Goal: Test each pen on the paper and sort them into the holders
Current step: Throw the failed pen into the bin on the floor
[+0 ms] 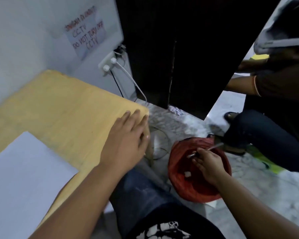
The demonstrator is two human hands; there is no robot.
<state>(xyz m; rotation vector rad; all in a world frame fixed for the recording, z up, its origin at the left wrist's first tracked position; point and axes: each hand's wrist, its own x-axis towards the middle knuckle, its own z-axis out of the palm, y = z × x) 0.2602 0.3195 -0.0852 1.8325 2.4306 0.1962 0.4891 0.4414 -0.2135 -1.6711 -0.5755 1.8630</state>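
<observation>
A white sheet of paper [22,171] lies on the near left of a light wooden table [59,107]. My left hand [126,142] rests flat on the table's right corner, fingers spread, holding nothing. On the floor to the right stands a red bin [181,185] lined with a red bag. My right hand [209,164] is over its opening, fingers closed on a thin silvery pen [205,150] that points up and to the right. No pen holders show in the head view.
Another person [273,107] sits at the right, knee and foot close to the bin. A dark cabinet [179,54] stands ahead. A wall socket [109,63] with cables hangs on the white wall. My own knee is between table and bin.
</observation>
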